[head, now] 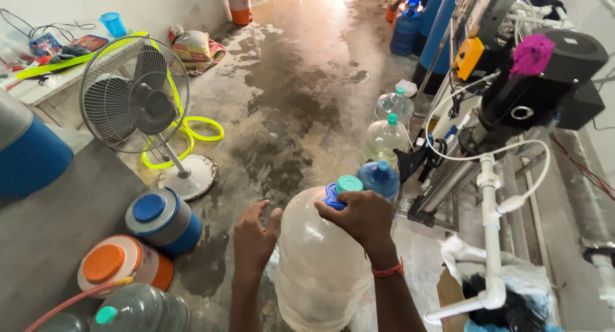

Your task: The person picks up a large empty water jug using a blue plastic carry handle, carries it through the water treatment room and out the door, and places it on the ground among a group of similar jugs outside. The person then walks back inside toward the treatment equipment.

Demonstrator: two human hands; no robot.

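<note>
a large clear jug (318, 268) stands upright on the wet floor (295, 101) straight in front of the person, its long axis vertical and its neck at the top, tipped a touch away from the camera. the right hand (360, 218) sits right on that neck, fingers curled over and pinching a blue handle piece (331, 197) just below the teal cap (349, 183); the cap itself pokes out above the knuckles. a red thread band (388, 270) circles that wrist. the left hand (254, 236) is beside the jug's left shoulder, fingers loosely spread and bent, the fingertips close to the plastic; whether it presses on the wall or only hovers beside it cannot be told. so the right hand is the one at the cap, and the jug body lies below and between both forearms.

just beyond the neck stands a blue bottle (379, 178), and further back two clear bottles with teal caps (386, 138). to the right runs a white pipe (490, 242) with a tangle of hoses and a dark motor (544, 82). to the left are a standing fan (138, 95), a blue-lidded cooler (163, 220) and an orange-lidded cooler (122, 265).
</note>
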